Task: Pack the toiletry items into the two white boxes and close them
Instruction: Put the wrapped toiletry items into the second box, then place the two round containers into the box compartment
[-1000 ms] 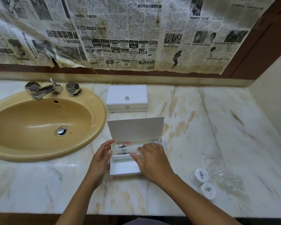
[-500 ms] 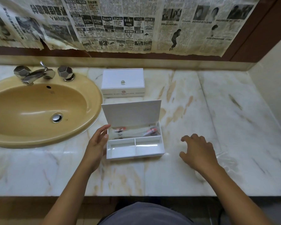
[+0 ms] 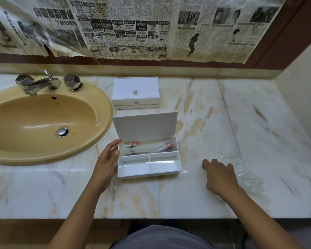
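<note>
Fingers of the right hand (image 3: 220,175) curl loosely down toward the marble counter (image 3: 196,194), pinching nothing, beside clear wrappers (image 3: 244,169); the left hand (image 3: 106,160) has straight fingers resting against the open box's (image 3: 149,166) left wall. That box stands lid up — two bare front compartments, wrapped items (image 3: 151,147) in the rear one. Farther back, a shut box (image 3: 136,92) sits by the sink (image 3: 43,123), under newspaper (image 3: 133,29).

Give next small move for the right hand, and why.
Probably lower the right hand onto the clear wrapped items beside it and take one. The open box has two bare front compartments, only the back one is filled, and the left hand already steadies its side.
</note>
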Demonstrator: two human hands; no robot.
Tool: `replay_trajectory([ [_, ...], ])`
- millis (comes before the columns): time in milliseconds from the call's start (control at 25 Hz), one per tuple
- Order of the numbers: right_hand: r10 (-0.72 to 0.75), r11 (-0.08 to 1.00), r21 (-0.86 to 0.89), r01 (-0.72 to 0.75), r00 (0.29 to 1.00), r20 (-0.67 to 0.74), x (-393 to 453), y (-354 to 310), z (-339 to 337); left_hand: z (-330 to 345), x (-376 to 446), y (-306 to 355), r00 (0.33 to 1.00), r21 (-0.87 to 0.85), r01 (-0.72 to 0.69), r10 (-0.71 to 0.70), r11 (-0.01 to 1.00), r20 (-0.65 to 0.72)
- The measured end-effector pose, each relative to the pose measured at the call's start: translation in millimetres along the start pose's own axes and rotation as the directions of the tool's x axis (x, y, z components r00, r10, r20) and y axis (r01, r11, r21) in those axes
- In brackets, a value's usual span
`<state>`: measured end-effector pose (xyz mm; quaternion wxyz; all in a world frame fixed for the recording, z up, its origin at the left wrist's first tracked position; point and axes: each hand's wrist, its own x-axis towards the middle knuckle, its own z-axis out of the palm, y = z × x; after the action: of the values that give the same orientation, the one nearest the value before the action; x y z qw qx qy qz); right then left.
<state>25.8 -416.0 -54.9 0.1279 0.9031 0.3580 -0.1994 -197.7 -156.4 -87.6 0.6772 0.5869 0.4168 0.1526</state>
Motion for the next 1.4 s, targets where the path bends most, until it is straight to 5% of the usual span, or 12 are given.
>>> replay_trajectory([
  [320,-0.048,0.976,0.205,0.070,0.993,-0.109,12.3,-14.4,-1.6,0.4,-4.9,5.5,1.000,0.012,-0.023,0.023,1.000,0.014],
  [640,-0.165,0.954,0.216,0.206,0.967,-0.193,52.1,-55.9,-13.5,5.7,-10.2,13.4,1.000,0.009,-0.009,0.009,1.000,-0.023],
  [1040,-0.034,0.943,0.297,0.150,0.931,-0.363,-2.4,-22.5,-22.3,-4.1,1.9,1.9,1.000,0.033,-0.018,0.017,0.999,0.011],
  [1400,0.095,0.962,0.263,-0.080,0.994,-0.045,-48.0,12.2,12.0,-3.9,5.1,-4.3,1.000,0.002,-0.005,0.005,1.000,0.006],
])
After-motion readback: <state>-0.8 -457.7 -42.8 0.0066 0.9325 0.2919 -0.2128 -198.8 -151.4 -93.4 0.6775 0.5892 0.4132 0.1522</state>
